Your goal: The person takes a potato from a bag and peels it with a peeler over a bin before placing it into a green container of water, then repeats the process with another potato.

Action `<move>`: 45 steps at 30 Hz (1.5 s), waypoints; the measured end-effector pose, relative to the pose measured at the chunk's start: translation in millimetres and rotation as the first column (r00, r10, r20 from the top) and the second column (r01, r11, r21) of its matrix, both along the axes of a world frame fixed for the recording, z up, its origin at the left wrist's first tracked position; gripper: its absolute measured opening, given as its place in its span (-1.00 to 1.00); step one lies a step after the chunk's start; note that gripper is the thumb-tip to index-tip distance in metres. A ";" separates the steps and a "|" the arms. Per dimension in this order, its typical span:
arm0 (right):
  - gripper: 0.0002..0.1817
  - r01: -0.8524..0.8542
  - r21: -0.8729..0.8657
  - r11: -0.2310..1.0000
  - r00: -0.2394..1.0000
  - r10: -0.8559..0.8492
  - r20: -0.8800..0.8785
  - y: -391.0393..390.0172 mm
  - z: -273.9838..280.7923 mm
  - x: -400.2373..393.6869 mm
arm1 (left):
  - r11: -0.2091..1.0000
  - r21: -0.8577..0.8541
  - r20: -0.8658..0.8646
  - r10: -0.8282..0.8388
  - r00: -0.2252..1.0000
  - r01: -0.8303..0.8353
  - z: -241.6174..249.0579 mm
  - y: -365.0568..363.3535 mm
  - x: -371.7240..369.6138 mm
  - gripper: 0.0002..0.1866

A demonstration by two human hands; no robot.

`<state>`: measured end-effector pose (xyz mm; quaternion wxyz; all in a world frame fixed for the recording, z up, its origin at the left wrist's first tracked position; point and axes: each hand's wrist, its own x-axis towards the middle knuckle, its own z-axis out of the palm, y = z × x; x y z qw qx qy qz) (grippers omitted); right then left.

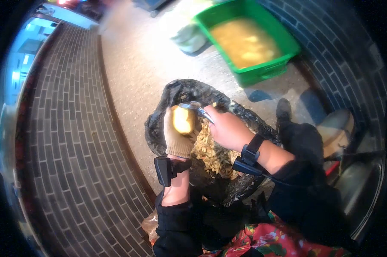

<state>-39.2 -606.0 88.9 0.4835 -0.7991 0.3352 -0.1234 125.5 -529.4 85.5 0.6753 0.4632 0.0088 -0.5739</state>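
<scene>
My left hand (179,139), in a knitted glove, is wrapped round a peeled yellow potato (183,120). In my bare right hand (222,127) is a peeler (205,114) with a metal head, its blade end at the top of the potato. Both hands are over a black plastic bag (159,115) that lies spread on the floor. Inside the bag a heap of peelings (215,156) shows below and between my hands.
A green tub (262,73) with yellow potatoes in liquid stands ahead to the right. Beside it is a pale, blurred bag (189,38). Dark brick walls rise on the left (73,111) and right (334,55). A shoe (283,111) rests right of the black bag.
</scene>
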 end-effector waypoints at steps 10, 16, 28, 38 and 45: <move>-0.49 -0.137 0.066 0.988 0.982 0.144 -0.120 27.8 4.0 9.4 | 0.950 0.034 0.158 0.302 0.940 -0.311 -18.7 0.7 0.0 -0.61; -0.38 -0.211 0.065 0.975 0.963 0.219 -0.155 45.0 2.7 11.0 | 0.856 0.136 0.245 0.458 0.854 -0.498 -23.0 5.5 -2.9 -0.56; -0.48 -0.189 0.182 0.965 0.980 0.198 -0.031 46.4 -2.7 3.9 | 0.915 0.169 0.159 0.343 0.926 -0.367 -33.0 11.9 27.3 -0.40; -0.50 0.002 -0.077 0.997 1.000 -0.001 0.018 16.3 -1.1 3.1 | 0.967 -0.003 0.202 0.251 0.947 -0.256 -8.5 -6.6 -11.9 -0.59; -0.36 -0.198 0.069 0.978 0.979 0.201 -0.044 53.3 -0.4 5.8 | 0.854 0.189 0.296 0.421 0.857 -0.484 -16.4 2.7 -1.3 -0.53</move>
